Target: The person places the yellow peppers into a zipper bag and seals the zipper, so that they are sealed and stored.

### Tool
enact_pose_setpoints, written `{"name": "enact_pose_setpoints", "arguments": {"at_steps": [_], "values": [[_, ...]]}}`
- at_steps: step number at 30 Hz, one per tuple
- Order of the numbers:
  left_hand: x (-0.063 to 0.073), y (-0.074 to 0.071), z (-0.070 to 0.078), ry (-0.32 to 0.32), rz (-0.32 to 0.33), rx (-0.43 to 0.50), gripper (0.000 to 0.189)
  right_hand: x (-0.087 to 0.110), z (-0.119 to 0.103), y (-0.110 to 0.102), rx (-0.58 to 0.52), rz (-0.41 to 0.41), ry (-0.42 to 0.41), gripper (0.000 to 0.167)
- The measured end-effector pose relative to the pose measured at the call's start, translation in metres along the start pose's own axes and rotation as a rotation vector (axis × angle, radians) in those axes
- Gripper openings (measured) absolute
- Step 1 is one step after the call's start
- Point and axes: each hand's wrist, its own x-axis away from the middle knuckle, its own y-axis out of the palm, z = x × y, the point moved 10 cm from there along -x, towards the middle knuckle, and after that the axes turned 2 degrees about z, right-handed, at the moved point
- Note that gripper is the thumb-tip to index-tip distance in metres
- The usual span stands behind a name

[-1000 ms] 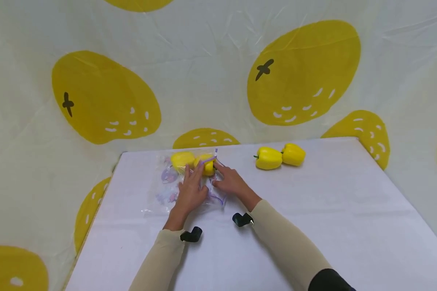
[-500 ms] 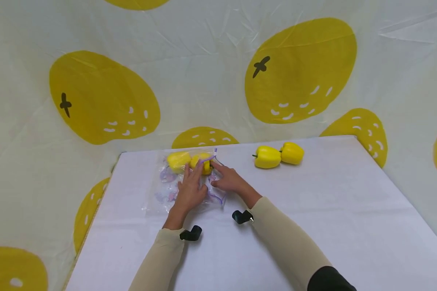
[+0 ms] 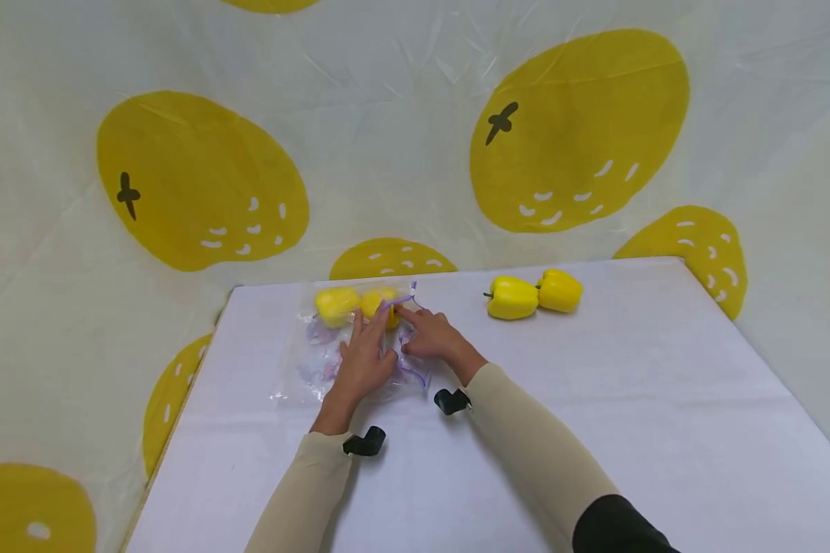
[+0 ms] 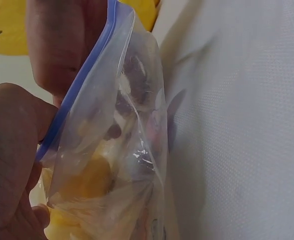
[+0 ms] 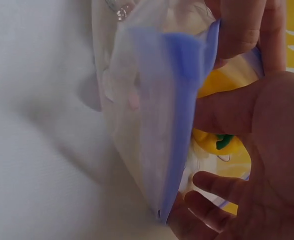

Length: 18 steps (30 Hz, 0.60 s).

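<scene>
A clear zip bag (image 3: 318, 361) with a purple zip strip (image 4: 84, 82) and printed figures lies at the table's left. Inside it shows a yellow bell pepper (image 3: 336, 306). A second yellow bell pepper (image 3: 375, 301) is at the bag's mouth, its green stem (image 5: 224, 141) facing right. My left hand (image 3: 365, 365) holds the bag by the lip of its mouth, index and middle fingers stretched away from me. My right hand (image 3: 434, 338) reaches in from the right, its index fingertip against the stem end of the second pepper. The bag's film partly hides both hands' fingertips in the wrist views.
Two more yellow bell peppers, a left one (image 3: 512, 298) and a right one (image 3: 559, 290), lie side by side near the back edge. A white cloth (image 3: 595, 415) covers the table. Behind hangs a pale curtain (image 3: 387, 153) printed with yellow fruit.
Both peppers at the bag have shifted a little left, deeper into it. My right hand has followed leftward with its fingertip at the stem. My left hand has stayed nearly still.
</scene>
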Motion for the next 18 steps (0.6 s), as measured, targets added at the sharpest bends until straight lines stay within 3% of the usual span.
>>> {"name": "enact_pose_setpoints", "arguments": {"at_steps": [8, 18], "values": [[0.0, 0.001, -0.002, -0.01, -0.014, -0.01, 0.083, -0.001, -0.002, -0.002, 0.015, 0.043, -0.007, 0.075], [-0.003, 0.005, -0.004, -0.053, -0.027, 0.003, 0.086, 0.018, 0.019, -0.032, -0.259, 0.269, -0.015, 0.045]]}}
